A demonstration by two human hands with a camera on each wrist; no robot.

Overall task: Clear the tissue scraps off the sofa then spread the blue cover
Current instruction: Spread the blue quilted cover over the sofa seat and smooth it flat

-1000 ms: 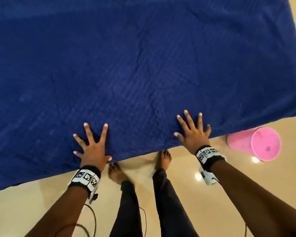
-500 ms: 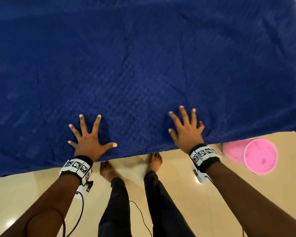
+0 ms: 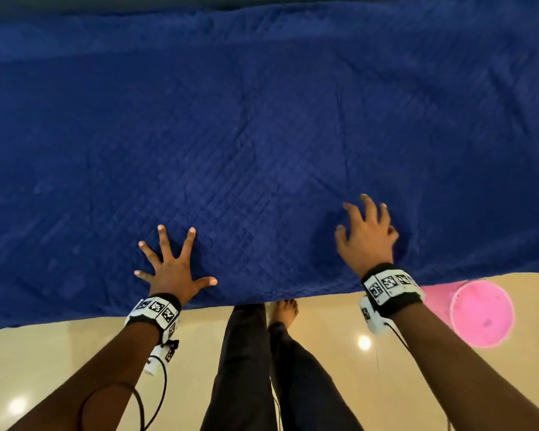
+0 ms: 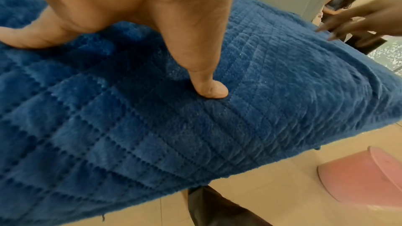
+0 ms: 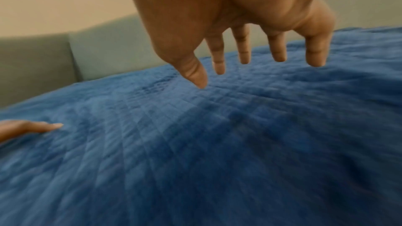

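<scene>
The quilted blue cover [image 3: 262, 135] lies spread flat over the sofa and fills most of the head view; its front edge hangs toward the floor. My left hand [image 3: 171, 265] presses flat on the cover near that edge, fingers splayed; in the left wrist view its thumb [image 4: 208, 90] pushes into the blue cover [image 4: 152, 126]. My right hand [image 3: 366, 234] hovers just above the cover to the right, fingers spread and loosely bent, holding nothing. In the right wrist view its fingertips [image 5: 243, 57] hang clear of the blue cover [image 5: 217, 143]. No tissue scraps show.
A pink bin [image 3: 476, 312] lies tipped on its side on the beige tiled floor [image 3: 59, 362] at the right, under the cover's edge. My legs and a bare foot [image 3: 285, 309] stand against the sofa front. The grey sofa back [image 5: 104, 51] rises behind the cover.
My right hand has lifted off the cover and moved a little forward and right, fingers now bent. The left hand stays pressed flat, shifted slightly forward.
</scene>
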